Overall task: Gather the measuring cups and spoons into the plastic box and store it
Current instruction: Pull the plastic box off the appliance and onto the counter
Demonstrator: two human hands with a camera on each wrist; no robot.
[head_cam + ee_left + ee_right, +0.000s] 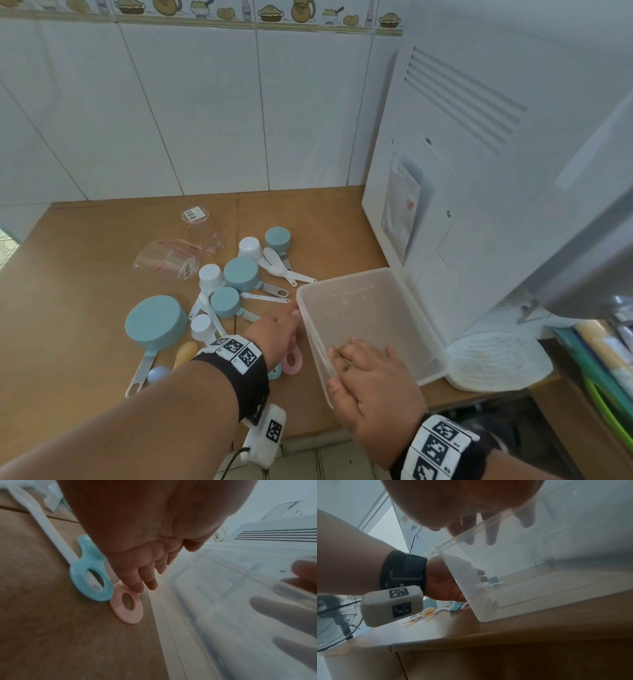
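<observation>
Wood counter (85, 274), tiled wall. Plastic box (404, 329) right, empty, light, thin, flexy. Right hand (370, 377) grips near rim; left hand (274, 334) flat on left wall. Cups/spoons (239, 274) scattered left: light, rigid, grab handles.

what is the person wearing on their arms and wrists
Both forearms are bare, no sleeves. Each wrist carries a black strap ringed by a white band of black square coded markers. Under the left wrist hangs a white rounded camera block bearing the same markers, with a thin black cable trailing. The right wrist has a matching band.
</observation>
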